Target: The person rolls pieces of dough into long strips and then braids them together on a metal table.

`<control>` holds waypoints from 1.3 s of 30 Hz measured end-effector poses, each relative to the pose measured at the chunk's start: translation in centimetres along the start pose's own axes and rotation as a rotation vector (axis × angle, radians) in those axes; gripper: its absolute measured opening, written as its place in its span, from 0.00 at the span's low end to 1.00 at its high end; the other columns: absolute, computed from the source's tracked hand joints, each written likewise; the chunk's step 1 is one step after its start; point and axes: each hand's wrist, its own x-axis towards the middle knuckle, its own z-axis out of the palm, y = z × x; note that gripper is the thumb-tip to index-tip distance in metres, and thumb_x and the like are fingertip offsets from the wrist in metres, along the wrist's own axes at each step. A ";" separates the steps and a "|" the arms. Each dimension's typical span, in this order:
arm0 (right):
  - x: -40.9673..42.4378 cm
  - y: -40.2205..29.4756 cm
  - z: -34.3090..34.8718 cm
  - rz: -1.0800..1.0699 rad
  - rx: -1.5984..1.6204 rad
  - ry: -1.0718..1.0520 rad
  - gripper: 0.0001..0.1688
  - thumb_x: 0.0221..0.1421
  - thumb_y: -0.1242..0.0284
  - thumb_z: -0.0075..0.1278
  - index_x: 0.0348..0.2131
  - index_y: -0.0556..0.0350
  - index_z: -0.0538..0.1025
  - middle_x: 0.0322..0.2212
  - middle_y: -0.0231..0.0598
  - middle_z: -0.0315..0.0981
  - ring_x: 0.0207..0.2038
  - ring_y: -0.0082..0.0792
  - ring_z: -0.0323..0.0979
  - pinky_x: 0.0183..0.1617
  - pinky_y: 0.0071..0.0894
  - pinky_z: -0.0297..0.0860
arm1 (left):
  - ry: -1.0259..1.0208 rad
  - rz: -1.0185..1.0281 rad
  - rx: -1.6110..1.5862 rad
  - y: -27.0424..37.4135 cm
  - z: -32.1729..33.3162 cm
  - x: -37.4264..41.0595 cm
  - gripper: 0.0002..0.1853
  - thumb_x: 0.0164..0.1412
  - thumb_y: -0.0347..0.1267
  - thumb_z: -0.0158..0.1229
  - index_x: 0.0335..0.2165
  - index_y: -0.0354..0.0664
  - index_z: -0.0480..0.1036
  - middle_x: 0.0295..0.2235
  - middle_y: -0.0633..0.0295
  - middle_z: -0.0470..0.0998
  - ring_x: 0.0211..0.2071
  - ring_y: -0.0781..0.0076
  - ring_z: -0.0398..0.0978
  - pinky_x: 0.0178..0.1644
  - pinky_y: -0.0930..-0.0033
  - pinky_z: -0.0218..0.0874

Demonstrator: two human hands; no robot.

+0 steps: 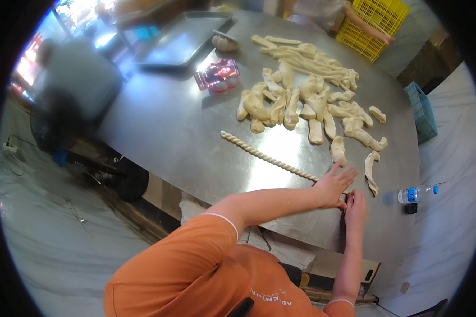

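Note:
A twisted dough rope runs slantwise across the steel tabletop, and its near end passes under my hands. My left hand lies over that end with its fingers spread, slightly blurred. Close beside it, my right hand has its fingertips closed at the rope's tip; the tip itself is mostly hidden. Just beyond my left fingertips lies a short dough piece. A thin curved dough strip rests to the right. Farther back are a pile of thick dough pieces and a heap of long dough strips.
On the steel table, a phone leans on a pink stand, near eggs and a baking tray. A water bottle is at right. Beyond the table are a teal crate, yellow crates and another person's arm.

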 end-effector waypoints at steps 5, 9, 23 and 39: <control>-0.2 0.2 0.0 -0.550 -0.022 0.104 0.10 0.64 0.75 0.58 0.45 0.58 0.80 0.53 0.54 0.76 0.55 0.59 0.75 0.56 0.57 0.71 | -0.187 0.154 -0.070 1.7 -1.4 -3.2 0.52 0.70 0.64 0.53 0.74 0.35 0.59 0.77 0.46 0.56 0.80 0.50 0.48 0.82 0.40 0.38; -0.1 0.3 -0.1 0.045 -0.018 -0.041 0.13 0.63 0.73 0.59 0.46 0.58 0.79 0.54 0.54 0.76 0.55 0.58 0.74 0.59 0.55 0.72 | -0.045 -0.030 -0.009 0.9 -0.6 -0.4 0.54 0.69 0.66 0.54 0.74 0.34 0.59 0.78 0.48 0.54 0.80 0.48 0.47 0.82 0.40 0.37; -0.3 0.7 -0.8 -0.458 -0.176 0.102 0.16 0.65 0.71 0.59 0.50 0.57 0.78 0.53 0.53 0.76 0.56 0.59 0.74 0.62 0.55 0.72 | -0.117 0.175 -0.068 1.3 0.8 -1.3 0.55 0.66 0.66 0.56 0.74 0.37 0.60 0.77 0.49 0.57 0.80 0.44 0.44 0.82 0.38 0.34; 0.3 1.7 -0.7 -0.003 -0.202 -0.088 0.13 0.63 0.73 0.59 0.47 0.54 0.79 0.47 0.46 0.79 0.55 0.55 0.73 0.57 0.58 0.73 | 0.113 0.039 -0.025 1.0 3.0 1.5 0.59 0.63 0.71 0.55 0.72 0.33 0.63 0.77 0.43 0.56 0.80 0.45 0.45 0.81 0.32 0.35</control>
